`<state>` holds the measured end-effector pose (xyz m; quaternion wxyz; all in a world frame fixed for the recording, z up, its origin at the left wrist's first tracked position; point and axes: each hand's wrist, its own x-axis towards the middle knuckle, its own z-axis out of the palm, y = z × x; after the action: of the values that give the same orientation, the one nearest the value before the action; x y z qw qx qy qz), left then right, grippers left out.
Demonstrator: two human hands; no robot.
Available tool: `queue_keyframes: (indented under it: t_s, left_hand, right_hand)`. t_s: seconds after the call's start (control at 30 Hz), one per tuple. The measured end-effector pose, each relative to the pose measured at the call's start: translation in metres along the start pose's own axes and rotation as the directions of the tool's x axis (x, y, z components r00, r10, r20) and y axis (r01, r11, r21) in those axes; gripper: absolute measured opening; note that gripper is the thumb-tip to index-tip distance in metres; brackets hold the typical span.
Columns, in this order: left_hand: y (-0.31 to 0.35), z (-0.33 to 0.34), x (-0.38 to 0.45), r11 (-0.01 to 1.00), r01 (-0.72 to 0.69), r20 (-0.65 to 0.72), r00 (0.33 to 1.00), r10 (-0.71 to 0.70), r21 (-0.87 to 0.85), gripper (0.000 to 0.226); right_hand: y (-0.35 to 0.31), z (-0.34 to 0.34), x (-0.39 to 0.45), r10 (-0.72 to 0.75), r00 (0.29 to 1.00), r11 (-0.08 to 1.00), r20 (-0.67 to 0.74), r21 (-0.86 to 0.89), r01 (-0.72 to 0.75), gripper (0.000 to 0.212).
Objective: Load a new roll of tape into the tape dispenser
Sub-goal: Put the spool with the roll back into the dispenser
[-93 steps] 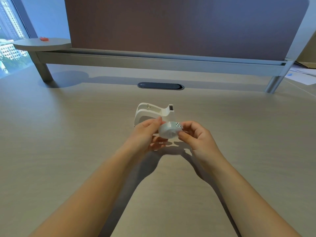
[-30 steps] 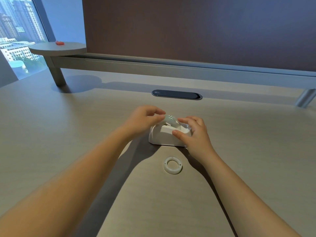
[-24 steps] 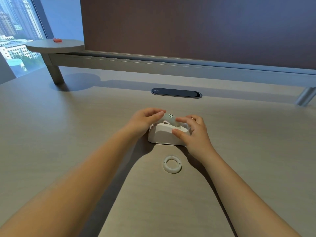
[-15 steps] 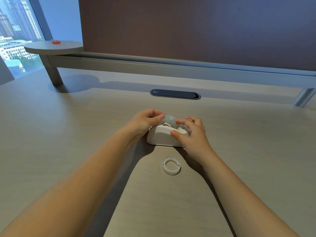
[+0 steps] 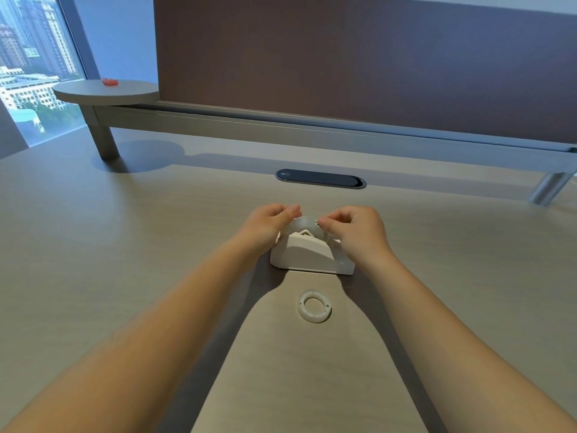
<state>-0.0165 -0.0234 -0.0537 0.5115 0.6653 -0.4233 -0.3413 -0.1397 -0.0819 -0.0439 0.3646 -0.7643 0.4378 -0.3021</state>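
While the white tape dispenser point(image 5: 310, 255) sits flat on the desk point(image 5: 125, 245), both hands meet over its top, where the pale roll of tape point(image 5: 302, 222) rests in the cradle with only its upper arc showing. The left hand point(image 5: 270, 221) has thumb and fingers closed on the roll's left edge; the right hand point(image 5: 354, 229) is pinched together at the roll's upper right edge, on something too small to make out, possibly the tape end. Its palm covers the dispenser's right end, so the cutter is hidden.

Just below the grip, toward the person, a white plastic ring point(image 5: 314, 306) lies flat on the desk, apart from the dispenser's near edge and between the two forearms. Beyond the grip the desk runs open up to a dark oval cable port point(image 5: 320, 179), well apart from the hands. Past that, a grey rail point(image 5: 312, 132) and a brown partition panel point(image 5: 343, 57) close off the far side. To the left of the grip the surface is bare out to a post carrying a round shelf point(image 5: 106, 90) with a small red object point(image 5: 110, 82) on it. To the right the desk is likewise open as far as a slanted metal leg point(image 5: 549, 187).
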Motion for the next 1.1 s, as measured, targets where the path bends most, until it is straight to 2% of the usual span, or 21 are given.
queue_keyframes:
  t_s: [0.17, 0.27, 0.4, 0.63, 0.9, 1.0, 1.1]
  left_hand:
    - [-0.004, -0.003, -0.002, 0.999, -0.023, -0.063, 0.998, 0.025, 0.027, 0.034]
    - [-0.008, -0.004, -0.005, 0.996, -0.059, -0.056, 0.996, 0.063, 0.069, 0.032]
    - [-0.010, -0.005, -0.008, 0.991, -0.091, 0.012, 0.996, 0.090, 0.094, 0.032]
    - [-0.012, -0.008, -0.012, 0.984, -0.093, 0.085, 0.993, 0.081, 0.152, 0.039]
    - [-0.011, -0.008, -0.013, 0.973, -0.081, 0.073, 0.995, 0.067, 0.217, 0.046]
    - [-0.009, -0.007, -0.014, 0.970, -0.072, 0.067, 0.996, 0.058, 0.234, 0.045]
    - [-0.008, -0.007, -0.014, 0.967, -0.070, 0.063, 0.996, 0.056, 0.244, 0.045]
  right_hand:
    - [-0.005, -0.003, 0.001, -0.084, 0.996, 0.984, 0.012, -0.158, 0.085, 0.016]
    - [-0.012, -0.008, 0.005, -0.048, 0.989, 0.954, 0.138, -0.288, 0.087, 0.020]
    - [-0.018, -0.006, 0.010, -0.004, 0.969, 0.949, 0.246, -0.303, 0.081, 0.028]
    - [-0.028, -0.008, 0.016, 0.069, 0.961, 0.972, 0.267, -0.235, -0.004, 0.029]
    - [-0.034, -0.015, 0.026, 0.068, 0.957, 0.895, 0.282, -0.442, 0.067, 0.015]
    - [-0.037, -0.015, 0.023, 0.066, 0.941, 0.841, 0.331, -0.526, 0.125, 0.031]
    - [-0.038, -0.015, 0.018, 0.063, 0.929, 0.832, 0.366, -0.534, 0.154, 0.033]
